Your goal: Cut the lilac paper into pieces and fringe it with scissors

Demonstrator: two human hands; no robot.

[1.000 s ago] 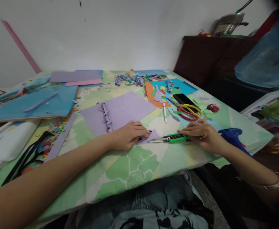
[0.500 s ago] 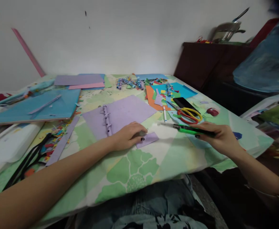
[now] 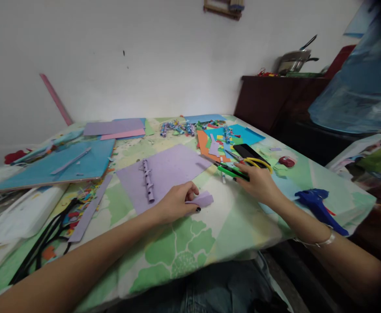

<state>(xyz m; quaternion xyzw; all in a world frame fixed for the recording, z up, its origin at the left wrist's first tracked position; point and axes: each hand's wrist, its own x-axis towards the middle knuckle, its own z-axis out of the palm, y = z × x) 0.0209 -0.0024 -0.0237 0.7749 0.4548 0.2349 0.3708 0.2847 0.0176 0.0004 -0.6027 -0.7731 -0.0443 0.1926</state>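
My left hand (image 3: 177, 202) pinches a small strip of purple paper (image 3: 203, 199) between thumb and fingers, its free end lifted and bent. My right hand (image 3: 257, 182) is closed around a green-and-black-handled tool (image 3: 231, 171) with a slim, pointed metal end; its exact kind is unclear. That tip points left, over the edge of a large purple sheet (image 3: 177, 167). On this sheet lies a rolled purple paper tube (image 3: 147, 181) with dark dots and small strips. Just beyond my right hand are yellow-handled scissors (image 3: 258, 162) and a black phone (image 3: 250, 152).
A blue glue gun (image 3: 317, 204) lies by my right forearm, with a red round object (image 3: 287, 161) farther back. Orange paper (image 3: 202, 142), cut scraps and decorated rolls (image 3: 177, 127) sit at the back. On the left are a blue board (image 3: 79, 167) and black cords (image 3: 43, 239).
My right hand has moved left and forward with the tool, beside the scissors. The purple strip, flat before, is now lifted in my left fingers. The view has tilted up.
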